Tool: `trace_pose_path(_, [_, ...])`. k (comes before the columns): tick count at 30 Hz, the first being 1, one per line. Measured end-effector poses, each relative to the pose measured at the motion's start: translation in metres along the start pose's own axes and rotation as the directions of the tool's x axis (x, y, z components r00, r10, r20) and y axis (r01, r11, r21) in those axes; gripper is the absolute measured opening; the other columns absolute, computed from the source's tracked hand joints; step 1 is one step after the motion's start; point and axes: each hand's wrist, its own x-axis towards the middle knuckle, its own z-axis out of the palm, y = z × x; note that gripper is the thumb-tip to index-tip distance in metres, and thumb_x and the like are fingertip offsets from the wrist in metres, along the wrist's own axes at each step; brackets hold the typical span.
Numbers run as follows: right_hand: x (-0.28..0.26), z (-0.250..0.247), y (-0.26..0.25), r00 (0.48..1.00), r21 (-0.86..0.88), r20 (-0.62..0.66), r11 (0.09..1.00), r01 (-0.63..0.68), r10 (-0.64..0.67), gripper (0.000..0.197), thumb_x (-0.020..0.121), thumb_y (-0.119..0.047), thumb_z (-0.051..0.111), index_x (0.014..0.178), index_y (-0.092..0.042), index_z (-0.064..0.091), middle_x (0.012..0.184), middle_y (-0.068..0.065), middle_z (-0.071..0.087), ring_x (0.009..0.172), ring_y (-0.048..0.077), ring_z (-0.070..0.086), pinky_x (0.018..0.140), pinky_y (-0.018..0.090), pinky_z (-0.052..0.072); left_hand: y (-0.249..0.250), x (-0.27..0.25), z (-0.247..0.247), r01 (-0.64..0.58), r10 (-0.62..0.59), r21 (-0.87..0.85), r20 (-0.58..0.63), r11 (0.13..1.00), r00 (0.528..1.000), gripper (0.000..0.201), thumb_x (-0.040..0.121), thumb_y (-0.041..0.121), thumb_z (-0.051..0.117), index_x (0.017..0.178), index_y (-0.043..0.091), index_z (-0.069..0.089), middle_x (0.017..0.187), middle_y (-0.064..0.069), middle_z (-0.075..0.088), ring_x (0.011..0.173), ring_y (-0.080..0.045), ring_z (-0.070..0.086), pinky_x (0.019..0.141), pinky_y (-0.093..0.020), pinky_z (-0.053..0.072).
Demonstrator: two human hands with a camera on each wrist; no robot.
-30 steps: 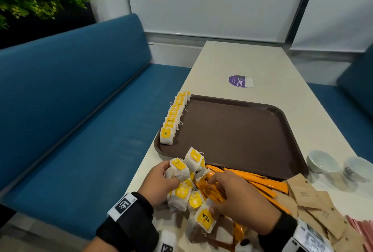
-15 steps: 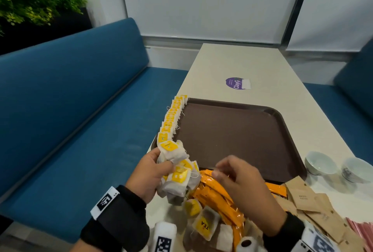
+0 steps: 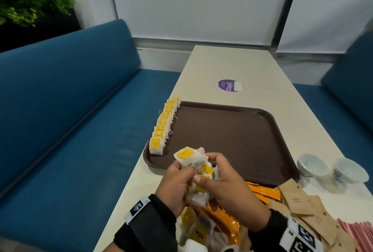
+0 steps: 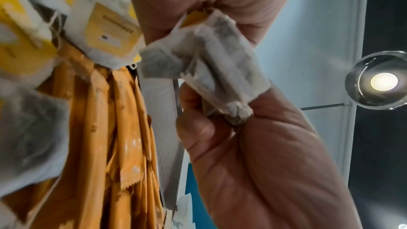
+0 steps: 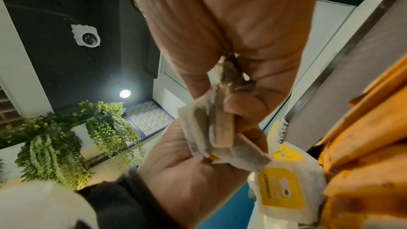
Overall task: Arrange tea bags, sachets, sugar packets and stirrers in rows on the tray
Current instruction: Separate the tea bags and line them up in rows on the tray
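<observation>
Both hands hold one bunch of tea bags [image 3: 194,168] up just in front of the brown tray [image 3: 232,136]. On the left, the left hand [image 3: 174,187] has its fingers curled tight around the bags, and the right hand [image 3: 226,187] pinches the same bunch from the other side. A row of tea bags [image 3: 163,125] lies along the tray's left edge, and orange sachets [image 3: 262,191] lie on the table [image 3: 262,70] under the right hand.
</observation>
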Motion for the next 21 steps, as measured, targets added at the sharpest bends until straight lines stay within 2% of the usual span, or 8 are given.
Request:
trace_pose_path(3, [0.001,0.000,0.005,1.000,0.019,-0.014,1.000,-0.019,0.019,0.033,0.087,-0.011,0.064,0.112,-0.026,0.049,0.099,-0.002,0.063,0.071,0.003,0.063,0.050,0.010,0.045,-0.003,0.000,-0.003,0.041,-0.041,-0.056,0.009,0.998,0.999,0.049,0.083,-0.015,0.030,0.111,0.007,0.063,0.086,-0.019,0.069,0.077,-0.031,0.068,0.069,-0.040,0.056])
trace_pose_path(6, [0.003,0.001,0.007,0.999,0.027,-0.030,0.999,-0.019,0.020,0.033,0.087,-0.010,0.064,0.112,-0.026,0.049,0.103,-0.005,0.064,0.082,0.004,0.067,0.064,0.016,0.052,-0.004,-0.001,-0.004,0.125,-0.120,-0.137,0.044,0.983,0.992,0.050,0.076,-0.008,0.033,0.117,0.002,0.060,0.107,-0.028,0.063,0.090,-0.039,0.064,0.078,-0.045,0.053])
trace_pose_path(8, [0.005,0.001,0.008,0.999,0.023,-0.054,1.000,-0.006,0.007,0.032,0.088,-0.009,0.062,0.111,-0.026,0.048,0.103,-0.004,0.063,0.083,0.006,0.067,0.062,0.018,0.053,-0.003,-0.004,-0.005,0.214,-0.194,-0.179,0.127,0.960,0.973,0.043,0.070,0.003,0.039,0.101,-0.001,0.069,0.102,-0.027,0.064,0.080,-0.036,0.065,0.067,-0.039,0.055])
trace_pose_path(10, [0.006,0.003,0.007,0.997,0.034,-0.078,0.999,-0.009,0.011,0.028,0.091,-0.011,0.060,0.110,-0.026,0.047,0.099,-0.001,0.064,0.075,0.009,0.067,0.052,0.022,0.052,-0.002,-0.007,-0.003,0.243,-0.209,-0.172,0.195,0.955,0.958,0.031,0.069,0.010,0.046,0.079,0.001,0.073,0.083,-0.021,0.066,0.062,-0.031,0.065,0.052,-0.032,0.053])
trace_pose_path(13, [0.008,0.005,0.010,0.995,0.013,-0.095,1.000,-0.007,0.008,0.024,0.092,-0.012,0.058,0.107,-0.027,0.046,0.098,0.001,0.064,0.079,0.016,0.067,0.051,0.026,0.053,-0.005,-0.009,0.001,0.154,-0.138,-0.095,0.151,0.983,0.979,0.022,0.072,0.008,0.065,0.093,0.002,0.066,0.079,-0.018,0.068,0.062,-0.028,0.067,0.051,-0.033,0.054])
trace_pose_path(16, [0.012,0.005,0.019,0.988,-0.188,-0.124,0.980,0.063,-0.087,0.025,0.091,-0.013,0.056,0.101,-0.034,0.046,0.105,-0.003,0.058,0.098,0.015,0.060,0.076,0.036,0.056,-0.009,-0.007,0.002,0.077,-0.073,-0.047,0.090,0.996,0.993,0.039,0.070,0.011,0.063,0.108,0.004,0.062,0.086,-0.017,0.071,0.071,-0.026,0.070,0.055,-0.034,0.057])
trace_pose_path(18, [0.013,0.002,0.022,0.985,-0.351,-0.120,0.933,0.074,-0.123,0.022,0.092,-0.022,0.054,0.100,-0.039,0.044,0.108,-0.014,0.047,0.109,0.009,0.047,0.091,0.039,0.049,-0.009,-0.006,-0.001,0.075,-0.071,-0.043,0.077,0.996,0.994,0.045,0.071,0.014,0.063,0.114,0.006,0.059,0.092,-0.017,0.071,0.074,-0.026,0.070,0.056,-0.034,0.057])
trace_pose_path(21, [0.012,-0.005,0.012,0.987,-0.316,-0.137,0.948,0.035,-0.082,0.016,0.089,-0.034,0.050,0.103,-0.039,0.046,0.110,-0.018,0.041,0.115,0.005,0.040,0.100,0.033,0.042,-0.009,-0.004,-0.009,0.087,-0.086,-0.005,0.059,0.996,0.995,0.049,0.070,0.020,0.065,0.118,0.011,0.057,0.088,-0.014,0.069,0.068,-0.026,0.067,0.054,-0.033,0.053])
